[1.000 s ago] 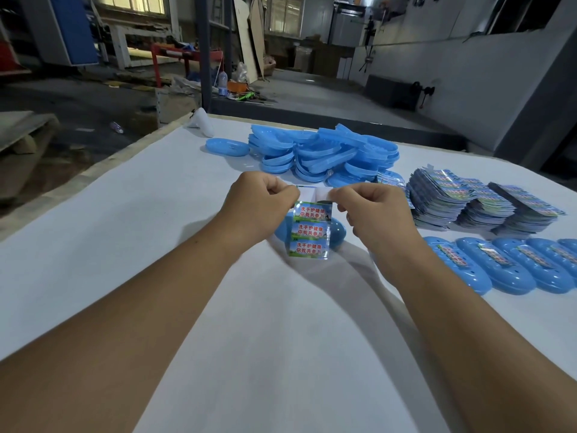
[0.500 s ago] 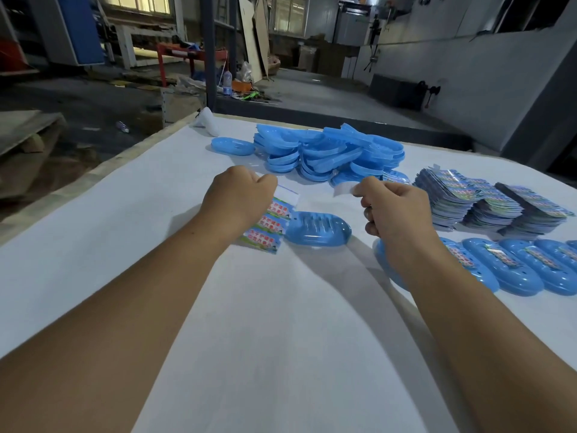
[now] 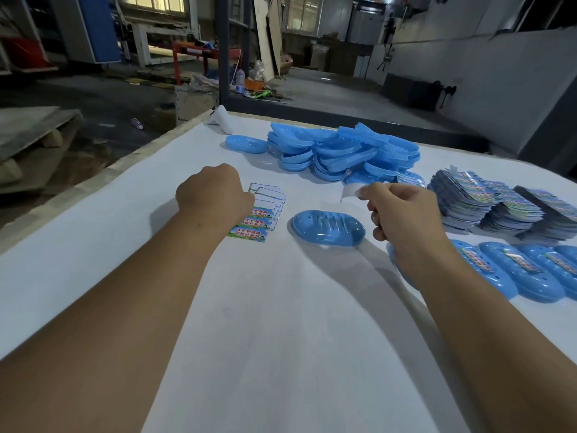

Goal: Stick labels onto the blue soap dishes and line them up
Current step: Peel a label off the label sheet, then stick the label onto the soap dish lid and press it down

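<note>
Head view, our hands first. Right hand (image 3: 402, 220) pinches a small white label (image 3: 351, 192) between thumb and forefinger, the other fingers curled under; the label hangs in the air just above and behind the loose soap dish (image 3: 328, 227), not touching it. We hold it by one edge, likely to keep the sticky face off our skin.

Left hand (image 3: 215, 195) is a closed fist resting on the label sheet stack (image 3: 262, 214) lying flat on the desk (image 3: 93, 260). Whether the fingers grip a sheet or only press it down, we cannot tell; the knuckles hide them. Pinning the stack there probably keeps it from sliding and leaves it within easy reach.

Loose soap dish sits alone between our hands, ribbed hollow up, well placed to take the label. We judge this is the step just before sticking.

Outward: labelled dishes (image 3: 505, 270) lie in a row at right, side by side, partly behind our right forearm, so lining-up is under way. Beyond them, fanned piles of printed label sheets (image 3: 487, 201). At the far side, a heap of unlabelled dishes (image 3: 340, 151), with a single dish (image 3: 246, 144) lying apart to its left. Much of the work remains, by our estimate.
</note>
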Demonstrator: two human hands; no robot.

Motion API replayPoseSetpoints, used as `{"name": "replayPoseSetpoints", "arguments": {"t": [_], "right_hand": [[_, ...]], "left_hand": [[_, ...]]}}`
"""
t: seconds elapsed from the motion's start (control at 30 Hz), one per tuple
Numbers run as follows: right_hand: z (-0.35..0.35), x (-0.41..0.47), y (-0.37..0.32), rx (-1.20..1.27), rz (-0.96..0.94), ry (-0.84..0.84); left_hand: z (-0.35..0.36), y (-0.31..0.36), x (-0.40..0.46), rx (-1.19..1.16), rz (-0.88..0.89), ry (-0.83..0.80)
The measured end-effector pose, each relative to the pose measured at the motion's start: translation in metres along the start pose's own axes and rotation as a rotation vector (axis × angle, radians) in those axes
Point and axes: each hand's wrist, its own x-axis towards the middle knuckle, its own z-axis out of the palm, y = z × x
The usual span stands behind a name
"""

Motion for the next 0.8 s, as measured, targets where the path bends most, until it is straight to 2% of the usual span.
{"name": "replayPoseSetpoints", "arguments": {"t": [0.07, 0.13, 0.23, 0.3, 0.47, 0.8], "right_hand": [[0.001, -0.002, 0.0, -0.026, -0.024, -0.019], [0.002, -0.003, 0.0, -0.063, -0.054, -0.033], [0.005, -0.005, -0.001, -0.142, -0.094, -0.033], [0.007, -0.006, 0.0, -0.202, -0.14, -0.031], [0.008, -0.008, 0.0, -0.265, -0.265, -0.043], [0.009, -0.008, 0.002, -0.294, -0.314, -0.06]], "left_hand": [[-0.003, 0.001, -0.003, -0.045, 0.028, 0.056], [-0.007, 0.009, -0.008, -0.305, 0.07, 0.064], [-0.011, 0.03, -0.025, -0.824, 0.177, -0.081], [-0.012, 0.042, -0.037, -0.958, 0.25, -0.193], [-0.01, 0.051, -0.048, -1.083, 0.327, -0.334], [-0.007, 0.052, -0.051, -1.115, 0.322, -0.36]]}}
